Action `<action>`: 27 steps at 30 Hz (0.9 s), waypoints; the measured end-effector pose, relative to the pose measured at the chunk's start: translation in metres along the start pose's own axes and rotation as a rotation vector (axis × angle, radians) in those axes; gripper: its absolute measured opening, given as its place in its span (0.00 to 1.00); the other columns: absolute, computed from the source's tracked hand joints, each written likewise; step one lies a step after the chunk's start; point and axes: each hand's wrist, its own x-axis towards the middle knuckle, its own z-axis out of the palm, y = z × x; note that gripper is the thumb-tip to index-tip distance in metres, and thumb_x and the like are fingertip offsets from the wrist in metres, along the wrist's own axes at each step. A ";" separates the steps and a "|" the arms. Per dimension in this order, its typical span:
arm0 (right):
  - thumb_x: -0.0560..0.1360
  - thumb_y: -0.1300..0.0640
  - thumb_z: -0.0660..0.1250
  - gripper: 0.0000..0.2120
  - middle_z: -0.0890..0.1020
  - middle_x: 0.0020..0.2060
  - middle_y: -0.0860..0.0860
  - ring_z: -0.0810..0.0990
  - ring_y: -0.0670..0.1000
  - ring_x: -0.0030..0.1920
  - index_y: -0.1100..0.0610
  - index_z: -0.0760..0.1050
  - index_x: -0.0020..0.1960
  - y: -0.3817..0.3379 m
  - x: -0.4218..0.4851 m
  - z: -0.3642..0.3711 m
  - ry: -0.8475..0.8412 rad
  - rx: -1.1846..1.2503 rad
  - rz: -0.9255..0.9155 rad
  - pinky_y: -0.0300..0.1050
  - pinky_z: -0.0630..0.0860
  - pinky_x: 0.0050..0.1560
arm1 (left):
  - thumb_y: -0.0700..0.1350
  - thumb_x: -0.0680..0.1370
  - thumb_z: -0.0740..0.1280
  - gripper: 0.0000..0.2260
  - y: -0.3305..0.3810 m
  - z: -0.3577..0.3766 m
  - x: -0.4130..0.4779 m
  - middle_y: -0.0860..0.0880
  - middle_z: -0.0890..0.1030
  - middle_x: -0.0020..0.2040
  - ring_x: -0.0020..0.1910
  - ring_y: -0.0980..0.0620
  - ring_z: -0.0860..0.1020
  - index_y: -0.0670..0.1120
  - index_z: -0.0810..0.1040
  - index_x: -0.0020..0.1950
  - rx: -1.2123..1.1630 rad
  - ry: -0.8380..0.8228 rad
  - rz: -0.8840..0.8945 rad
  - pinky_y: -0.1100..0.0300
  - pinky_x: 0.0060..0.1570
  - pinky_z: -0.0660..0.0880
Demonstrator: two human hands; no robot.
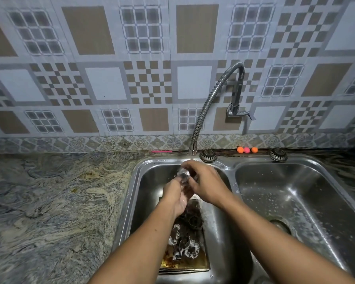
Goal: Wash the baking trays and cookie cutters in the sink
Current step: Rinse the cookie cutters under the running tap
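Gripping a small cutter (184,174) under the tap (193,149), the hands are pressed together: left hand (175,196) curled beneath it, right hand (205,181) curled over its top. Below the wrists, the tray (202,261) lies in the left basin (147,182) — more cutters (190,248) heaped on it, soapy.

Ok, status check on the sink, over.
Left hand and right hand both gripping a small piece, blurred, under the running tap. Dirty baking tray with cookie cutters lies in left basin. Nothing in the way.
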 end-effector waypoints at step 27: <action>0.73 0.72 0.71 0.15 0.82 0.37 0.50 0.82 0.44 0.37 0.53 0.77 0.49 0.023 -0.017 0.003 0.418 0.712 0.450 0.38 0.81 0.41 | 0.33 0.78 0.68 0.05 0.014 0.029 0.000 0.42 0.84 0.48 0.46 0.44 0.84 0.39 0.80 0.53 0.439 0.121 0.235 0.59 0.35 0.83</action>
